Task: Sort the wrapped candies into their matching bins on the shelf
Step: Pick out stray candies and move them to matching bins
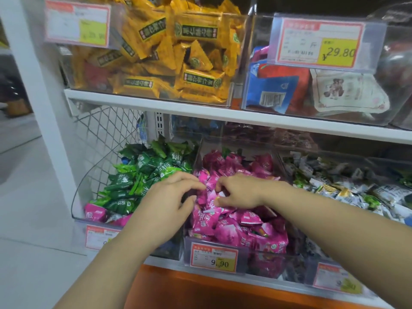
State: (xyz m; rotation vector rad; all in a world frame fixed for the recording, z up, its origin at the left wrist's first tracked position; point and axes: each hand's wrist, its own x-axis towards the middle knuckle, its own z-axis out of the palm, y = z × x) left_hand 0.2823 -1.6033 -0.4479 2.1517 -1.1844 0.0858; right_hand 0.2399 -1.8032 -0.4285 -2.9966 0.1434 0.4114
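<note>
Pink candies (234, 228) filled middle clear bin (267, 262), 6 o'clock in view. Both hands sat over heap, likely sifting for strays.
Left hand (169, 201): fingers half-curled, thumb spread, tips at wrappers; hold unclear.
Right hand (240, 192): thumb and forefinger pinched pink wrapper (210, 197).
Green candies (142, 175) at 9 o'clock of heap; stray pink pieces (95, 211) at that bin's front, judged misplaced.
White-wrapped candies (356, 192) at 3 o'clock.

Candies (231, 228) are held in three bins (256, 255) set side by side; two more bins (392, 103) are shelved above.
</note>
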